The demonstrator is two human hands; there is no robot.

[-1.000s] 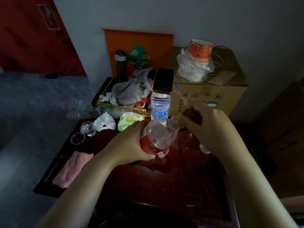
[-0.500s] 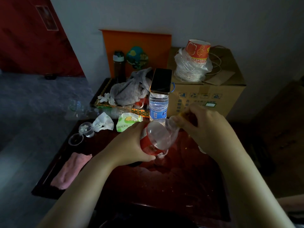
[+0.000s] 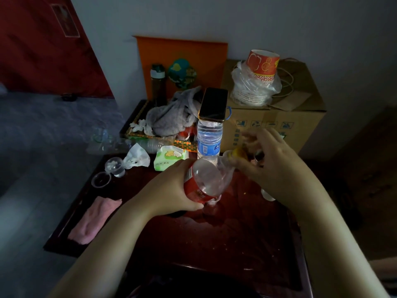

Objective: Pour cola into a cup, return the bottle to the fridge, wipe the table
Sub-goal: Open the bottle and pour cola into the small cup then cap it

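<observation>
My left hand [image 3: 171,190] grips the cola bottle [image 3: 206,181] by its red label, tilted so the neck points up and right above the dark red table [image 3: 225,237]. The bottle's upper part looks clear. My right hand [image 3: 272,168] pinches the yellow cap [image 3: 235,152] at the bottle's mouth; its fingers are blurred. A clear glass cup [image 3: 211,204] stands on the table just under the bottle, mostly hidden. A pink cloth [image 3: 94,220] lies at the table's left edge.
A water bottle [image 3: 209,138] with a phone [image 3: 213,106] on top stands behind the cola bottle. A wet-wipe pack [image 3: 169,160], crumpled tissue [image 3: 137,159] and small clear cups [image 3: 115,167] lie at the back left. A cardboard box [image 3: 275,121] with paper cups stands at the back right.
My right hand's fingers have shifted at the cap and now look blurred with motion. The bottle and my left hand stay in about the same place.
</observation>
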